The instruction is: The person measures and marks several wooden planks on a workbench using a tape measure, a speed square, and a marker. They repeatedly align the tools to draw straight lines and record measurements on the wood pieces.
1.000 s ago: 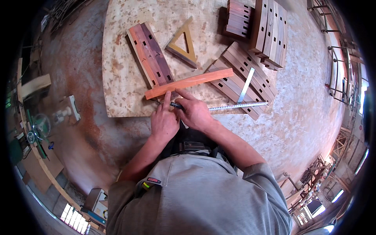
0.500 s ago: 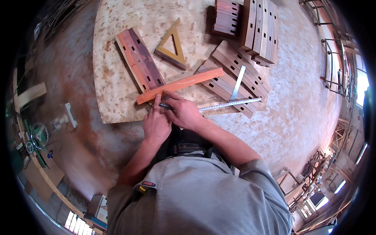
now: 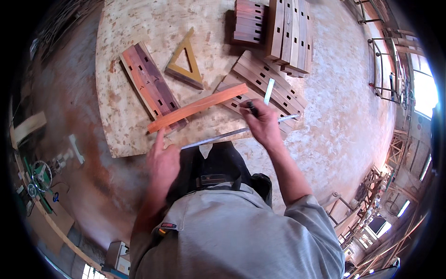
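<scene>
A reddish wooden strip (image 3: 200, 108) lies slantwise across a mortised board pair (image 3: 151, 86) and the paler boards to the right. My left hand (image 3: 162, 160) has its index finger stretched out against the strip's near-left end; its other fingers look curled. Over the slotted boards (image 3: 278, 88), my right hand (image 3: 264, 122) is raised, closed around a dark pen (image 3: 252, 108), apart from the strip. Along the near edge runs a long metal rule (image 3: 223, 135), its left end close to my left hand. A metal blade (image 3: 269, 91) rests on the slotted boards.
A yellowish triangular square (image 3: 188, 63) lies on the pale plywood tabletop (image 3: 114, 109) beyond the strip. Stacks of slotted boards (image 3: 290, 35) and darker slotted pieces (image 3: 250, 22) stand at the far right. Machinery with a handwheel (image 3: 41, 174) is at left; metal racks (image 3: 388, 69) line the right.
My right hand has moved away from the strip's left end, to the right, carrying the pen. My left index finger remains at the strip. The whole view has shifted slightly.
</scene>
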`<state>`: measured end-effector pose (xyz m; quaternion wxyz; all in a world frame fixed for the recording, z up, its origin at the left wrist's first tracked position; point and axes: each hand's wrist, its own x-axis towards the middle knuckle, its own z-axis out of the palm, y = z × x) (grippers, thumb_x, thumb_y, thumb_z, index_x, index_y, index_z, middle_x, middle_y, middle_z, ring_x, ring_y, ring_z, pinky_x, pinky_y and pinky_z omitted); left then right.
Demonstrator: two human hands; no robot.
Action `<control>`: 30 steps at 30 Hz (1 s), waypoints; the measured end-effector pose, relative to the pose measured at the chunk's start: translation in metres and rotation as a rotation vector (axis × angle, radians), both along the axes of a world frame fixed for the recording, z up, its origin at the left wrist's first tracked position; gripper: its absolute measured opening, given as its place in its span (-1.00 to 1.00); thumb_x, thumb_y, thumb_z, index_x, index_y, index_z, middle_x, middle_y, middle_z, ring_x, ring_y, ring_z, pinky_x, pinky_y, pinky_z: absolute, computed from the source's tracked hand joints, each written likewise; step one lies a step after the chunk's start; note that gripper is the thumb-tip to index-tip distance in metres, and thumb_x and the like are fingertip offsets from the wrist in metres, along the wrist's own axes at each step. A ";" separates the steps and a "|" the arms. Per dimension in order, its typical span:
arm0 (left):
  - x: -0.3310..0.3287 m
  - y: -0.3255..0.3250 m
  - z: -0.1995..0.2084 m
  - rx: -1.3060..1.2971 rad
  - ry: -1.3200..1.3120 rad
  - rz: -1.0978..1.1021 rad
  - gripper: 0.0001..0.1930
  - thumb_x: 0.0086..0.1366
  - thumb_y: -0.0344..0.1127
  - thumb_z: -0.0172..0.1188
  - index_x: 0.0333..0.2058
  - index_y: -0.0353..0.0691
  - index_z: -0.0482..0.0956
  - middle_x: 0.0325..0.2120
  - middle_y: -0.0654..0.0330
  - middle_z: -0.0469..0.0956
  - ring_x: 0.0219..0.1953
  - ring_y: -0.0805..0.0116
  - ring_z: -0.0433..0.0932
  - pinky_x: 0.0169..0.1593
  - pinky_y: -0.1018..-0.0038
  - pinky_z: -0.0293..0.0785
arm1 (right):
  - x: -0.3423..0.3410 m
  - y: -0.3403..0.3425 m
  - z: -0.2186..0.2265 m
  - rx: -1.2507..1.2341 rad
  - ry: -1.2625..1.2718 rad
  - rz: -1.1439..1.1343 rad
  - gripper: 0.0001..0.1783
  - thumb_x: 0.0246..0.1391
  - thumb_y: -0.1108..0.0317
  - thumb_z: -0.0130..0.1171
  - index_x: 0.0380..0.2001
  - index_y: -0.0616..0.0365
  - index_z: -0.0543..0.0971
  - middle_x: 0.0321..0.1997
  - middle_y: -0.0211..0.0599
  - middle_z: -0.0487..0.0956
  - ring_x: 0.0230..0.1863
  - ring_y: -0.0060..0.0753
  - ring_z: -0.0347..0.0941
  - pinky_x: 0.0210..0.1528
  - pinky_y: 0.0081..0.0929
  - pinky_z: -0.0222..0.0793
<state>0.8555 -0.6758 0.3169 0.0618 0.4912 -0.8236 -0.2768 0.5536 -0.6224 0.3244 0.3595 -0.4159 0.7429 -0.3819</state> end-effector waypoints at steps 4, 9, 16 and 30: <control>0.043 -0.012 0.003 0.144 -0.007 0.129 -0.93 0.20 -0.37 0.23 -0.39 -0.20 0.65 -0.04 0.03 0.57 -0.17 0.04 0.60 -0.13 0.22 0.51 | -0.046 0.004 0.006 0.025 0.266 0.072 -0.82 0.12 0.41 0.25 -0.21 0.23 0.63 -0.13 -0.14 0.62 -0.17 -0.09 0.60 -0.13 -0.32 0.50; 0.067 -0.041 0.000 0.141 -0.022 0.162 -0.91 0.26 -0.37 0.17 -0.36 -0.25 0.61 -0.24 0.08 0.55 -0.25 0.01 0.58 -0.19 0.25 0.48 | -0.064 -0.007 0.000 0.094 0.445 0.242 -0.77 0.15 0.37 0.24 -0.13 0.19 0.63 -0.05 -0.18 0.61 -0.09 -0.06 0.59 -0.10 -0.28 0.51; 0.061 -0.065 -0.012 0.134 -0.086 0.110 -0.85 0.30 -0.31 0.15 -0.33 -0.26 0.59 -0.33 0.04 0.55 -0.26 -0.04 0.55 -0.20 0.19 0.45 | -0.073 -0.026 -0.024 0.218 0.556 0.307 -0.79 0.16 0.27 0.22 -0.15 0.01 0.65 -0.21 -0.17 0.56 -0.20 0.02 0.55 -0.19 -0.12 0.48; 0.065 -0.077 -0.027 0.304 -0.136 0.216 -0.78 0.29 -0.18 0.20 -0.28 -0.23 0.62 -0.42 0.02 0.57 -0.32 0.01 0.57 -0.22 0.22 0.45 | -0.080 -0.048 -0.040 0.305 0.605 0.358 -0.76 0.23 0.12 0.16 -0.22 0.00 0.65 -0.28 -0.11 0.54 -0.24 0.08 0.53 -0.22 -0.07 0.42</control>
